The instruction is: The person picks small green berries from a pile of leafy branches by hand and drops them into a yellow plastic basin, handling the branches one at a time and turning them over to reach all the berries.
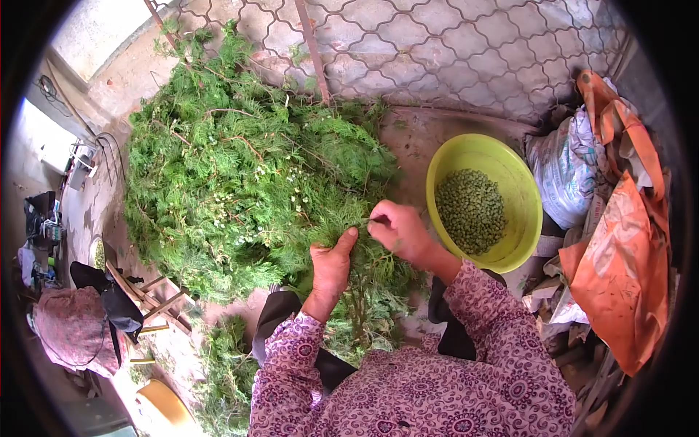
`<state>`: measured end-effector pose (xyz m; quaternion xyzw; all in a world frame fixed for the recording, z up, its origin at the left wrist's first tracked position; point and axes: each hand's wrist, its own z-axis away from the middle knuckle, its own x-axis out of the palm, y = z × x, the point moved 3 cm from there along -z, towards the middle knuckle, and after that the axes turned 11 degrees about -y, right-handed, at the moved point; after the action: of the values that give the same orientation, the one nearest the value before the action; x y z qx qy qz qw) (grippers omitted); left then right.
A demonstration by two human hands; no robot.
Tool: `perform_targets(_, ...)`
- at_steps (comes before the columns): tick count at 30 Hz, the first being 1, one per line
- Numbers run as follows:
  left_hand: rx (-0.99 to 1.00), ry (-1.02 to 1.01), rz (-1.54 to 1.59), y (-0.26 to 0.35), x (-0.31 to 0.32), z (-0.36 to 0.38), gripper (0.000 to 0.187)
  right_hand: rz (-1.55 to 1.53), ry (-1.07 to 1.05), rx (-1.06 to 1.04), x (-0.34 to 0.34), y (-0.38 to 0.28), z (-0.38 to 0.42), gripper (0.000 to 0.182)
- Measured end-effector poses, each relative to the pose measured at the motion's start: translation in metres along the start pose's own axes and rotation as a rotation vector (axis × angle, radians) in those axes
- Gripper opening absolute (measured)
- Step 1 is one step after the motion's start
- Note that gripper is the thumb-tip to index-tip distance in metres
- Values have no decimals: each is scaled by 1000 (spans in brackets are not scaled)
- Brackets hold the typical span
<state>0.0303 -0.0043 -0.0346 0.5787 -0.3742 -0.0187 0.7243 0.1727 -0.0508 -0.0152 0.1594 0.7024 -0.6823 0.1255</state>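
A big heap of green conifer branches (pixel 240 167), dotted with pale small cones, lies in front of me. My left hand (pixel 332 271) is closed on a leafy conifer sprig (pixel 331 221) at the heap's near right edge, thumb pointing up. Just right of it, my right hand (pixel 402 231) has thumb and forefinger pinched together close to the sprig's tip; what lies between them is too small to make out. Beyond my right hand stands a yellow-green basin (pixel 526 218), with many small green cones (pixel 472 211) gathered in it.
A wire mesh fence (pixel 437 51) runs along the far side. At the right are a white woven sack (pixel 564 171) and an orange bag (pixel 619 269) over scrap wood. On the left sit a wooden stool (pixel 164 302), a pink patterned cloth (pixel 73 328) and a yellow container (pixel 164 404).
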Motion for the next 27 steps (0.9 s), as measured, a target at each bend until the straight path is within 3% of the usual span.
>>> perform_targets(1,-6,-6,23,1,2,1,20,-251,-65,170,0,8,-1,8)
perform_targets(2,-11,-11,45,2,3,2,21,-250,-64,169,-9,8,-4,8)
perform_targets(4,-11,-14,49,5,-4,0,20,-1023,67,331,-27,17,-3,7)
perform_targets(7,-38,-29,56,15,-3,1,21,-1033,-45,215,-35,18,-2,12)
perform_targets(15,-195,-138,44,13,1,5,22,-876,-369,354,-6,18,-2,17)
perform_targets(16,-195,-138,44,13,1,5,22,-877,-369,354,-6,14,-1,17)
perform_targets(18,-217,-174,-30,13,1,4,21,-526,-417,302,-9,3,1,17)
perform_targets(22,-249,-192,-38,9,1,4,19,-469,-461,314,-9,0,1,15)
perform_targets(27,-241,-213,-129,5,0,3,17,-148,-381,40,-7,2,-1,14)
